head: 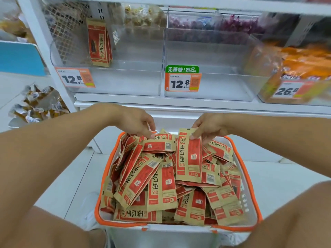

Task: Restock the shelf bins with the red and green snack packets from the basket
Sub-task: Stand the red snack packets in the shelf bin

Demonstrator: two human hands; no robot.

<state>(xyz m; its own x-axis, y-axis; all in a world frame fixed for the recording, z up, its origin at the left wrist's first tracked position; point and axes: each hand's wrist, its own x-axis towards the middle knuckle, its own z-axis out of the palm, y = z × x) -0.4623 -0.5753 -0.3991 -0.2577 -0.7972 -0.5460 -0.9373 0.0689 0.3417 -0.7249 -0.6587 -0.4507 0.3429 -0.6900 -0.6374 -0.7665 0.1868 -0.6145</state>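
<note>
A white basket with an orange rim [250, 185] sits on the floor before the shelf, heaped with several red-and-tan snack packets. My left hand [137, 122] reaches to the far left of the pile and pinches the top edge of a sideways red packet [158, 144]. My right hand [208, 128] pinches the top of an upright red packet [189, 154] at the far right. Above, the left clear bin [125, 81] holds a few standing red packets [99, 42] in its left part. The middle clear bin [215, 86] looks empty. No green packets show.
Price tags reading 12.8 hang on the fronts of both bins. A bin of orange packages [295, 68] stands at the right, tagged 26.8. Small wrapped snacks [37, 106] fill a lower shelf at far left. White floor tiles surround the basket, and my knees frame it.
</note>
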